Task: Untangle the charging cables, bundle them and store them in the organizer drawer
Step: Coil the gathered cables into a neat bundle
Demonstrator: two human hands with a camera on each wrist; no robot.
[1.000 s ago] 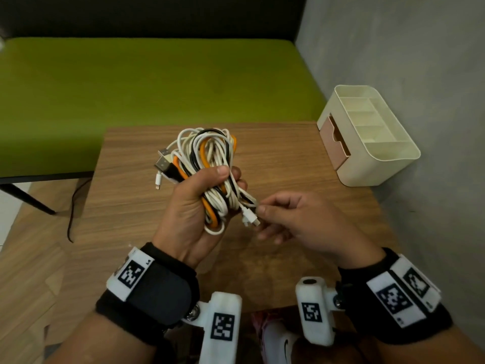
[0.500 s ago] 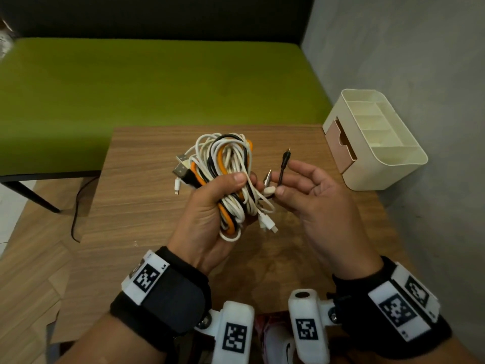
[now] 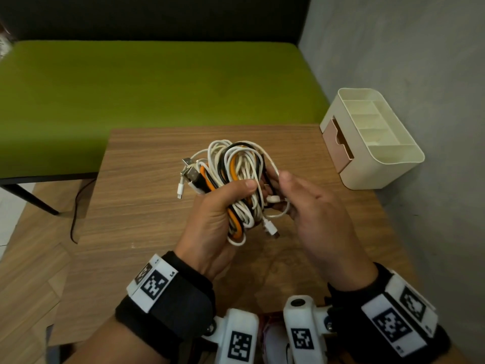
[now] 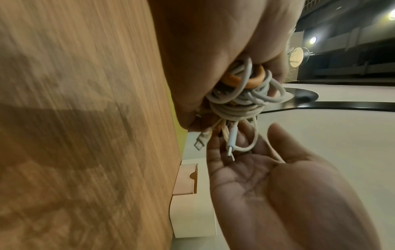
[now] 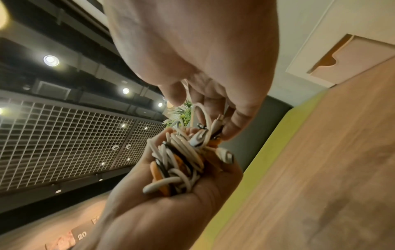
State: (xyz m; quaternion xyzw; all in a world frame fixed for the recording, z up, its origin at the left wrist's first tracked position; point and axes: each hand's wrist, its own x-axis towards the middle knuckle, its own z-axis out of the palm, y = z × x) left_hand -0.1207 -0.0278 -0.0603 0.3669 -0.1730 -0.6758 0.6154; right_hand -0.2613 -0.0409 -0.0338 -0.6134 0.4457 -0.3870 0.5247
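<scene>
White, black and orange cables (image 3: 237, 177) sit bunched in the left hand's (image 3: 212, 222) curled fingers, while the right hand (image 3: 319, 216) rests spread-fingered against them.

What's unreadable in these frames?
- Cable count: cable bundle too tangled in all views.
- Right hand grip: head view shows only its back; the fingertips are buried in the loops.
- Drawer contents: hidden by its front in head view.
- Table: motion-blurred in left wrist view.
</scene>
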